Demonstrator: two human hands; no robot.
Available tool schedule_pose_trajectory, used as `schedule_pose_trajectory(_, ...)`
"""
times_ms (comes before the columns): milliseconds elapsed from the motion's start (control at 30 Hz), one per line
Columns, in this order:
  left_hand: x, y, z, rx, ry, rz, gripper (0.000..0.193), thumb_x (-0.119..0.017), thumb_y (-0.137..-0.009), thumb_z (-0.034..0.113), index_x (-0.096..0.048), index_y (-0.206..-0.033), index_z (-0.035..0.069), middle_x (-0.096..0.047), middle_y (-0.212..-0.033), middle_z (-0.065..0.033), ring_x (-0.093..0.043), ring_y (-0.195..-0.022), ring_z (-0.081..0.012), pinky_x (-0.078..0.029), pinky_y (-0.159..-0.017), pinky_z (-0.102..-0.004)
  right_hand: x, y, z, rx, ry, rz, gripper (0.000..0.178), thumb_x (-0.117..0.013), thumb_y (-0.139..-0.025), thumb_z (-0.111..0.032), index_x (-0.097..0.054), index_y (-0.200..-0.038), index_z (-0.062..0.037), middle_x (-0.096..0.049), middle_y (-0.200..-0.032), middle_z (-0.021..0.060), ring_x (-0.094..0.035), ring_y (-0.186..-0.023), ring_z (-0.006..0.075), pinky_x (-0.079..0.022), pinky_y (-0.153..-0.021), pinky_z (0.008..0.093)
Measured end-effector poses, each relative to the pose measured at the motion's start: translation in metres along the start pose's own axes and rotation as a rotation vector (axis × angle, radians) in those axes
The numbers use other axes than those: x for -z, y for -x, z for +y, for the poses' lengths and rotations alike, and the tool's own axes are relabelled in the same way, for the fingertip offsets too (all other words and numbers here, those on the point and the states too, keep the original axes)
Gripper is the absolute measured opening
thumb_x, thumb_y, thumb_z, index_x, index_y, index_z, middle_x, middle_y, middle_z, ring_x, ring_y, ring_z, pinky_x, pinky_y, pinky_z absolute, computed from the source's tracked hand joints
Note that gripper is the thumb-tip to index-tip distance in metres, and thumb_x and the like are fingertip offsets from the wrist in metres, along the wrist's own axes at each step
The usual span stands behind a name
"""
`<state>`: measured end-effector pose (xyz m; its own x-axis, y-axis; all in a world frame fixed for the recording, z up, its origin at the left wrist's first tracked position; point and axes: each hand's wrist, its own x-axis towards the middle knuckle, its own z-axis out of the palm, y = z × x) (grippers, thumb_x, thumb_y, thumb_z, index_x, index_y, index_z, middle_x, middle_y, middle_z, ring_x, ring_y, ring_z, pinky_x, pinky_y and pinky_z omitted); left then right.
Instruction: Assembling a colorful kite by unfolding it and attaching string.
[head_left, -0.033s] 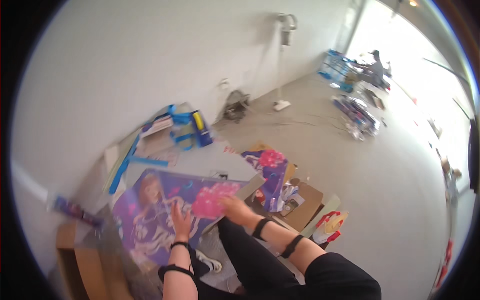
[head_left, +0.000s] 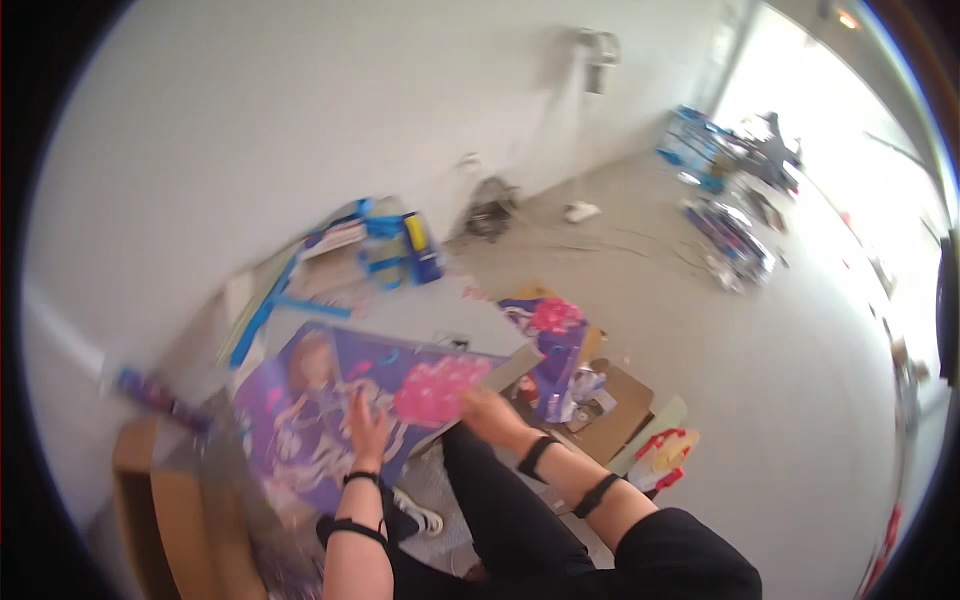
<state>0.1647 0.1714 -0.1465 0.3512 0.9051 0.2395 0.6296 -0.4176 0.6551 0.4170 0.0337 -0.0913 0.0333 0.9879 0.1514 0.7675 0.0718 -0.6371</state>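
Observation:
A large purple printed sheet [head_left: 330, 375] with pale curling shapes and a pink flower patch lies in front of me. It rests over a light-coloured board. My left hand [head_left: 368, 430] lies on its middle, fingers spread. At the right edge of the sheet, beside the pink patch, my right hand [head_left: 492, 418] is closed with its fingers on that edge. A pale grey strip [head_left: 512, 368] runs along the edge just past the right hand. Blur hides the exact fingertip contact.
A second purple printed piece [head_left: 550, 340] and an open cardboard box [head_left: 620, 410] lie to the right. Blue strips and a navy-yellow package [head_left: 420, 245] sit by the wall. Another cardboard box [head_left: 140, 500] stands at left. Farther off are a wrapped bundle [head_left: 730, 240] and a person [head_left: 775, 150].
The whole view has shifted slightly, with the scene sliding a little right. Both hands keep their places on the purple printed sheet.

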Motion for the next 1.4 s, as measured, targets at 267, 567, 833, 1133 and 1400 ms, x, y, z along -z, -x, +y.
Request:
schedule_pose_trajectory(267, 0.103, 0.084, 0.071, 0.413, 0.566, 0.277, 0.057, -0.059, -0.089, 0.028, -0.038, -0.137, 0.006, -0.038, -0.142, -0.0204, -0.035, -0.132, -0.0366, -0.032, -0.105, -0.0507, 0.036, 0.119, 0.061, -0.286, -0.091, 0.274, 0.032, -0.059, -0.087, -0.017, -0.059, -0.113, 0.0007, -0.061, -0.115, 0.0192, -0.056, -0.111, 0.0329, -0.043, -0.095, 0.0386)
schedule_pose_trajectory(567, 0.147, 0.231, 0.042, 0.635, 1.952, 0.256, 0.042, -0.052, -0.095, 0.033, -0.043, -0.125, 0.005, -0.052, -0.125, -0.0203, -0.051, -0.120, -0.0339, -0.052, -0.088, -0.0500, 0.029, 0.151, 0.092, -0.521, -0.143, 0.292, 0.033, -0.059, -0.086, -0.022, -0.062, -0.112, -0.0015, -0.067, -0.100, 0.0166, -0.064, -0.096, 0.0283, -0.049, -0.083, 0.0363)
schedule_pose_trajectory(833, 0.138, 0.246, 0.067, 0.509, 2.130, 0.090, 0.053, -0.052, -0.094, 0.038, -0.042, -0.130, 0.000, -0.046, -0.132, -0.0271, -0.053, -0.118, -0.0365, -0.056, -0.082, -0.0319, 0.036, 0.110, 0.046, -0.360, -0.102, 0.211, 0.027, -0.066, -0.079, -0.021, -0.067, -0.101, -0.0041, -0.068, -0.090, 0.0129, -0.066, -0.086, 0.0245, -0.050, -0.079, 0.0340)
schedule_pose_trajectory(1133, 0.119, 0.236, 0.058, 0.583, 2.137, -0.014, 0.058, -0.045, -0.095, 0.046, -0.038, -0.134, 0.004, -0.041, -0.138, -0.0255, -0.054, -0.118, -0.0326, -0.058, -0.057, -0.0253, -0.006, 0.029, 0.000, -0.178, 0.046, -0.060, 0.024, -0.069, -0.076, -0.023, -0.068, -0.094, -0.0064, -0.067, -0.083, 0.0124, -0.065, -0.082, 0.0284, -0.050, -0.074, 0.0395)
schedule_pose_trajectory(1400, 0.106, 0.228, 0.039, 0.744, 2.190, -0.035, 0.053, -0.049, -0.095, 0.041, -0.040, -0.133, 0.005, -0.043, -0.136, -0.0235, -0.052, -0.119, -0.0349, -0.059, -0.071, -0.0368, -0.055, -0.043, -0.030, -0.074, 0.304, -0.171, 0.046, -0.063, -0.082, -0.029, -0.055, -0.123, -0.0078, -0.054, -0.124, 0.0167, -0.050, -0.116, 0.0310, -0.041, -0.098, 0.0411)
